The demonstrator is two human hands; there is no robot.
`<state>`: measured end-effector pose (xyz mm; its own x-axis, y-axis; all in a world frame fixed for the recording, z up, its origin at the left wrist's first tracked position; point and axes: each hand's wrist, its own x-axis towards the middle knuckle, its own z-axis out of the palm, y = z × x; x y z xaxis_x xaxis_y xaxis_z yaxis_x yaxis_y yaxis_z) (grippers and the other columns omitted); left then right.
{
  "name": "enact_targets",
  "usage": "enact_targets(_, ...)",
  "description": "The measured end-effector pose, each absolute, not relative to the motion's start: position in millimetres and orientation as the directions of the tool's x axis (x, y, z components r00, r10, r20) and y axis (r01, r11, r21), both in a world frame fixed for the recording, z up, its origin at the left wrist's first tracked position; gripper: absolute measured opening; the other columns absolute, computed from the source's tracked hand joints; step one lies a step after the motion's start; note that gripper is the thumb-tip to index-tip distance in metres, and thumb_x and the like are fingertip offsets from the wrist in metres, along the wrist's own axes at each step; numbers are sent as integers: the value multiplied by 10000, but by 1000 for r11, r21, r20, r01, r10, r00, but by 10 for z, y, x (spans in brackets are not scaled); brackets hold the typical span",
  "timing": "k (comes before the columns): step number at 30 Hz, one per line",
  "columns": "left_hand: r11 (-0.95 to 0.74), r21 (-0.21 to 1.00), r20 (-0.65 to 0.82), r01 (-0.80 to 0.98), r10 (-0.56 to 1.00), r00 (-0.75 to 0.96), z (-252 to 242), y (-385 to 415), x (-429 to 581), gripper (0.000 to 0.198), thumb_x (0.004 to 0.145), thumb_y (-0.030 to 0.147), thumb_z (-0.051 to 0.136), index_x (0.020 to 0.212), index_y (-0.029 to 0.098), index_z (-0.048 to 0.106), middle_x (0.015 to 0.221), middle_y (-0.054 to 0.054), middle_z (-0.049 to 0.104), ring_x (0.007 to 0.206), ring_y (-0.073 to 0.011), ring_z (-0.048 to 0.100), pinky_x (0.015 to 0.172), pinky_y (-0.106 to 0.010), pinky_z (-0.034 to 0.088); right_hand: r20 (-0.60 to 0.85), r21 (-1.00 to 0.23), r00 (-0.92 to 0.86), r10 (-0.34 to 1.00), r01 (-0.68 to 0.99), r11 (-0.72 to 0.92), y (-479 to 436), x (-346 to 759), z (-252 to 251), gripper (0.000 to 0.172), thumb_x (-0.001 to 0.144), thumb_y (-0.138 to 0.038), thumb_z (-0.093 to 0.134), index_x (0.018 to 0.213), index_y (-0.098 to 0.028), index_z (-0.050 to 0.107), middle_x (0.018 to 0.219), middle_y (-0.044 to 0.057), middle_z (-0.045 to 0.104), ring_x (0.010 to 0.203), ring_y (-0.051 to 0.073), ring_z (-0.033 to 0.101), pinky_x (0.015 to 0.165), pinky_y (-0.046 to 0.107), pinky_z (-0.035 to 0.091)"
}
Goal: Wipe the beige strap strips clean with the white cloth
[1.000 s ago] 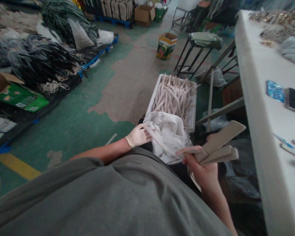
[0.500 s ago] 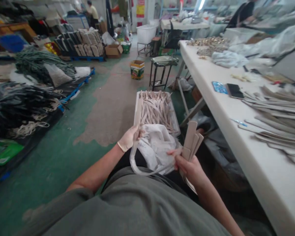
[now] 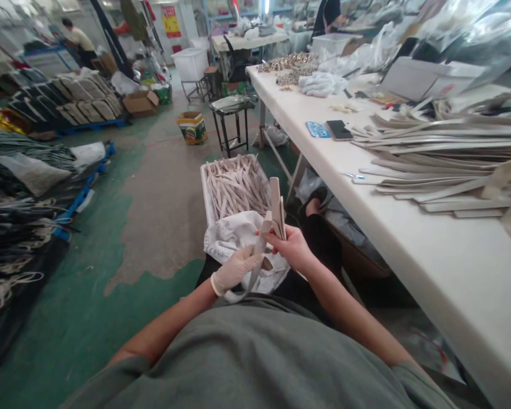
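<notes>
My left hand [image 3: 237, 269], in a pale glove, is closed on a light beige strap [image 3: 258, 250] that curves down over my lap. Close beside it, my bare right hand [image 3: 293, 247] grips several beige straps [image 3: 276, 199] in a bundle, their flat ends pointing up. The upper end of the left hand's strap is right at the right fingers. Across my lap lies a white cloth sack [image 3: 225, 230] with dark marks on it. Just beyond stands a white crate [image 3: 205, 193] full of similar beige straps [image 3: 238, 182].
On my right runs a long white table [image 3: 366, 227] with a pile of beige straps [image 3: 447, 165], a black flat object [image 3: 339, 130] and metal parts [image 3: 289, 65]. A stool [image 3: 232, 108] and carton [image 3: 191, 126] stand ahead. Pallets [image 3: 83, 204] of cords are left. Two people work farther off.
My hands have come together: the left moved toward the right with its strap, and the right brought its bundle inward. The view has turned right, showing more of the table.
</notes>
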<state>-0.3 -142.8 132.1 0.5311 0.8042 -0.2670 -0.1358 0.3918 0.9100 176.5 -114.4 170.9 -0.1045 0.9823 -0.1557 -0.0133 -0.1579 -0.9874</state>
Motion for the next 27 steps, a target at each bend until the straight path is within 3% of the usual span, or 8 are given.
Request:
enact_targets(4, 312, 948, -305, 66, 827, 473, 1344, -1482, 79, 361, 868, 554, 640, 761, 211, 681, 727, -76, 671, 689, -208, 597, 703, -333, 472, -80, -995, 32, 996, -59, -78, -1111, 1920, 1820, 278, 680, -436, 798, 687, -181, 688, 716, 44, 735, 456, 95, 464, 404, 238, 332)
enact_targets(7, 243, 950, -309, 196, 823, 477, 1263, -1507, 27, 306, 882, 496, 626, 732, 233, 677, 720, -71, 658, 670, -213, 581, 683, -344, 467, -27, -991, 136, 990, -137, -8, -1058, 2134, 1868, 297, 688, -449, 810, 684, -186, 673, 817, 79, 771, 481, 101, 475, 426, 250, 382)
enact_targets(11, 330, 937, -343, 112, 815, 467, 1048, -1494, -119, 323, 830, 561, 672, 776, 243, 693, 677, -43, 631, 613, -189, 570, 651, -327, 481, -28, -995, 189, 982, -102, -8, -1029, 2382, 1782, 329, 667, -483, 826, 770, -183, 742, 943, 95, 773, 537, 117, 519, 451, 264, 456)
enact_targets(13, 371, 929, -348, 20, 851, 392, 931, -1468, -222, 392, 825, 631, 646, 810, 246, 714, 661, -41, 630, 608, -185, 571, 661, -324, 492, -68, -997, 253, 965, -39, -60, -1069, 2534, 1681, 387, 653, -506, 821, 847, -175, 772, 930, 90, 759, 522, 114, 514, 434, 265, 456)
enact_targets(18, 454, 875, -430, -168, 888, 161, 801, -1281, -594, 398, 800, 570, 714, 921, 192, 741, 823, -83, 714, 782, -202, 661, 764, -298, 522, -196, -918, 509, 838, 206, -340, -1422, 3142, 1332, 342, 586, -492, 810, 709, -190, 707, 467, 0, 563, 393, 160, 485, 357, 277, 357)
enact_targets(20, 441, 888, -433, -131, 897, 85, 819, -1119, -728, 350, 789, 494, 752, 917, 169, 746, 854, -88, 722, 838, -206, 673, 778, -281, 521, -231, -873, 550, 803, 248, -420, -1624, 3400, 1175, 324, 587, -505, 788, 692, -209, 708, 461, 12, 577, 391, 186, 500, 362, 304, 379)
enact_targets(23, 461, 887, -462, 16, 887, 21, 907, -754, -806, 253, 797, 393, 761, 831, 144, 736, 743, -76, 704, 731, -190, 658, 687, -259, 508, -277, -819, 554, 785, 292, -495, -1838, 3644, 967, 328, 569, -531, 765, 670, -220, 742, 557, 65, 679, 411, 211, 533, 391, 349, 436)
enact_targets(27, 472, 869, -473, 147, 881, -31, 1235, -15, -713, 187, 888, 246, 644, 759, 116, 681, 641, -56, 664, 585, -160, 609, 585, -233, 472, -240, -824, 522, 819, 337, -456, -1699, 3555, 956, 315, 605, -536, 736, 596, -221, 719, 520, 78, 664, 404, 213, 530, 380, 347, 428)
